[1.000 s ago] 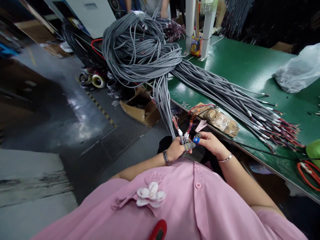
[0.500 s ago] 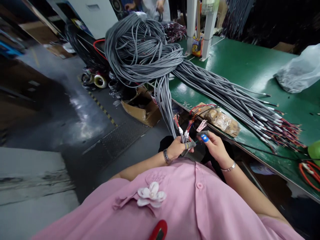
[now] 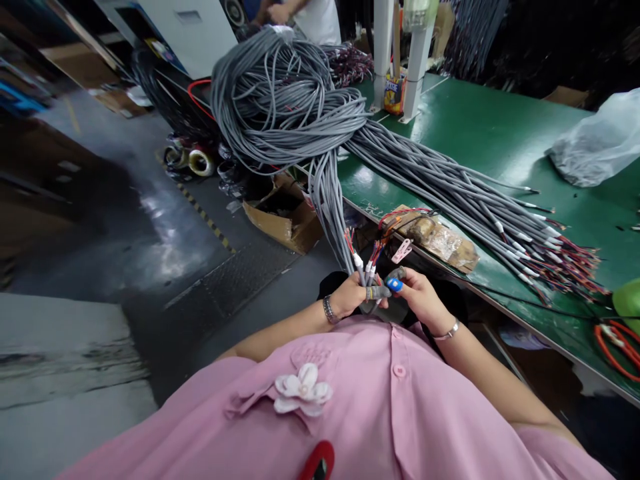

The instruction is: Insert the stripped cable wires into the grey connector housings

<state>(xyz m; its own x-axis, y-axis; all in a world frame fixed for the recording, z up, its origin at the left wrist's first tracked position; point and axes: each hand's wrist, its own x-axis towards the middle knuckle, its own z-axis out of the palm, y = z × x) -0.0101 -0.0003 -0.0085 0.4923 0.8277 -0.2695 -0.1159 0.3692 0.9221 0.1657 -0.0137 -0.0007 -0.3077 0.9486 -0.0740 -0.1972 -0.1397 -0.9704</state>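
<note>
My left hand (image 3: pixel 353 295) is closed around several grey cables (image 3: pixel 364 273), whose white-wrapped ends point up with red, orange and dark wires fanned out. A grey finger cover sits on its thumb. My right hand (image 3: pixel 417 295) is closed in a pinch close beside the left fingertips; it wears a grey finger cover and a blue band. What lies between its fingertips is too small to make out. Behind the hands, a pink clip (image 3: pixel 401 251) is at the bench edge. The held cables run up to a large grey cable coil (image 3: pixel 280 100).
On the green bench (image 3: pixel 490 133) lie a long bundle of grey cables (image 3: pixel 450 180), a taped cardboard piece (image 3: pixel 440 243) and a plastic bag (image 3: pixel 597 143). An open carton (image 3: pixel 285 217) stands on the floor to the left. Another person's arm (image 3: pixel 290 10) shows behind the coil.
My right hand has moved left, bringing its fingertips close to my left thumb. My left hand keeps hold of the cables. The other person's arm has shifted.
</note>
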